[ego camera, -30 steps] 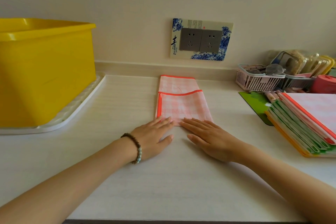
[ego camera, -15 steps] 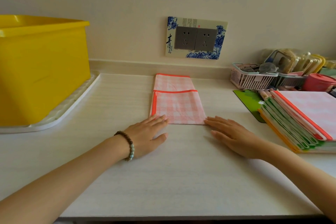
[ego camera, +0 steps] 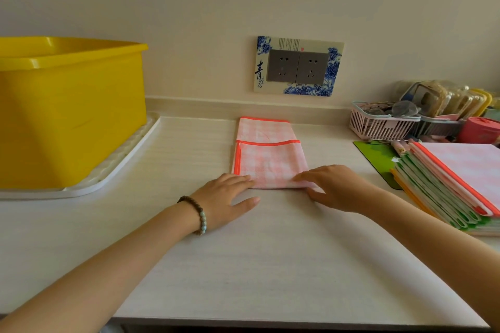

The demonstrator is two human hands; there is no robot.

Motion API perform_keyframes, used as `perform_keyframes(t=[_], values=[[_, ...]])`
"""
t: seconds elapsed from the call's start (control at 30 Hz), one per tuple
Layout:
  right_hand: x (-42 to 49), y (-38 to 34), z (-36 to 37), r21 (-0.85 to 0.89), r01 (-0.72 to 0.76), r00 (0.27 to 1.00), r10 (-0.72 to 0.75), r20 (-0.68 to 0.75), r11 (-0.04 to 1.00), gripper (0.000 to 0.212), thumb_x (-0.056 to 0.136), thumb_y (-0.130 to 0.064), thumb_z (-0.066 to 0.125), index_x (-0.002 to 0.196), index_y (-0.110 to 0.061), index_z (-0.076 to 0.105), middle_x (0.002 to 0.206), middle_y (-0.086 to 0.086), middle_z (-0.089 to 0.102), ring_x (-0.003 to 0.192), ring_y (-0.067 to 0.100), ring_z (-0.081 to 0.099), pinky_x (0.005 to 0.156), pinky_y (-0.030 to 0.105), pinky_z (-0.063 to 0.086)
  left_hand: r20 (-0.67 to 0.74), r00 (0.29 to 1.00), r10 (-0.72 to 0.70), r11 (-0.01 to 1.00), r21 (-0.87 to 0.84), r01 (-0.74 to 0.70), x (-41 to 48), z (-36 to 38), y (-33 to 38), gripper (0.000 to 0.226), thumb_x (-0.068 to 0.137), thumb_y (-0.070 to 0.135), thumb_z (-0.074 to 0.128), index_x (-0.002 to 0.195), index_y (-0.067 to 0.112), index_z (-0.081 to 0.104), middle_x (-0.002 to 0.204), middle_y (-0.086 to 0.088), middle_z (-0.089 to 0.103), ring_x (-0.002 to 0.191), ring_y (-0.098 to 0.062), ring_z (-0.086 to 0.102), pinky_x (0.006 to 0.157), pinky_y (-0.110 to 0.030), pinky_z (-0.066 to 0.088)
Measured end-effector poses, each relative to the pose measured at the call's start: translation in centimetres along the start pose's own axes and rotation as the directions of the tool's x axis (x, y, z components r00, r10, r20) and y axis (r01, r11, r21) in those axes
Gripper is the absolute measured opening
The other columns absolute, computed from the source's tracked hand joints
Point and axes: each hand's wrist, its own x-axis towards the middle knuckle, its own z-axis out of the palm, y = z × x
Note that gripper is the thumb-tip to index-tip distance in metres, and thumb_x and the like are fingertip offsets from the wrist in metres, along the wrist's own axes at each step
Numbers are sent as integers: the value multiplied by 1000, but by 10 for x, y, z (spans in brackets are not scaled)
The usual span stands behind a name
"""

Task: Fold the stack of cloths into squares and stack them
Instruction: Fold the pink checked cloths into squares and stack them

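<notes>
The pale counter [ego camera: 243,265] took up most of the view, with a yellow tub [ego camera: 70,116] on a white tray [ego camera: 130,159] at the left. At the right lay the stack of cloths [ego camera: 449,184], a thick pile of thin layers edged in green, orange and pink. Between them, near the wall, lay the pink checked cloth [ego camera: 270,162], folded into a narrow strip. Its near part was doubled over, so that an orange hem crossed it partway up. It looked thin, light and limp, with nothing fragile about it. On so smooth a top it would probably slide or lose its crease unless pressed flat. The best hold seemed to be the two near corners of the folded edge. Taken together, they could be carried toward the far hem to make a square. The left hand [ego camera: 224,200], with a bead bracelet [ego camera: 196,213] at the wrist, lay flat on the counter with its fingers straight. Its fingertips touched the near left corner and gripped nothing. The right hand [ego camera: 332,186] rested its nearly straight fingers across the near right corner. Its thumb lay on the counter just beside the fold, and no pinch could be seen.
</notes>
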Motion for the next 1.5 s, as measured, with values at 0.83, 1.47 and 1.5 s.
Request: perform_keyframes(t=[0.83, 1.47, 1.5], values=[[-84, -8, 14, 277, 207, 978, -196, -68, 938, 59, 83, -63, 33, 137, -62, 9, 151, -30, 13, 141, -9, 6, 116, 17, 9, -21, 796, 605, 724, 428, -540, -43, -6, -6, 56, 76, 10, 34, 118, 31, 63, 97, 7, 72, 84, -8, 69, 64, -17, 54], [-44, -10, 21, 700, 4, 952, 212, -221, 714, 69, 64, -88, 37, 74, -27, 65, 75, -9, 67, 72, 13, 59, 72, 33, 47, -125, 990, -64, 988, -145, 46, -19, -17, -5, 26, 88, 44, 55, 86, 23, 70, 93, -4, 69, 86, -18, 62, 70, -17, 40], [-37, -9, 21, 722, -28, 942, 260, -212, 691, 62, 67, -84, 40, 68, -26, 63, 64, -10, 64, 63, 13, 55, 65, 35, 47, -180, 978, -108, 984, -160, 79, -16, -16, -7, 32, 88, 43, 58, 85, 13, 69, 86, 0, 68, 81, -15, 62, 70, -20, 43]])
